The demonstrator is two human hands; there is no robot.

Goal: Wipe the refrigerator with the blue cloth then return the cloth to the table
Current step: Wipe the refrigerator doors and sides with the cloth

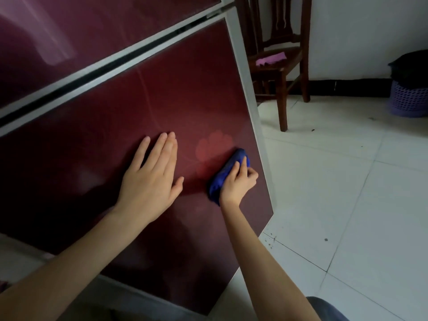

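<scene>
Right now the blue cloth (228, 172) is bunched into a soft, oblong wad against the lower door of the refrigerator (162, 100), close to the door's pale metal edge. The right hand (238, 181) grips it, its fingers (240, 167) curled over the fuzzy fabric and pressing it to the panel. At 9 o'clock from the cloth, and apart from it, the left hand (150, 181) lies flat on the same door. Its fingers (162, 149) are straight and close together, the thumb splayed toward the cloth.

The panel is glossy dark maroon, smooth as glass, with a faint paler flower motif (214, 147) at 11 o'clock from the cloth. A grey frame borders it, and a dark gap parts it from the upper door, which the top of the view cuts off. Reflections in the gloss are too murky to read.

At 1 o'clock in the view stands a dark wooden chair (282, 66) with its back cut off above and a crumpled pink rag (271, 58) on the seat. At 2 o'clock a lilac perforated basket (408, 98) sits on the floor (347, 181), clipped by the edge; something dark on top is hard to make out. The floor is pale square tile with thin dark joints and a few specks.
</scene>
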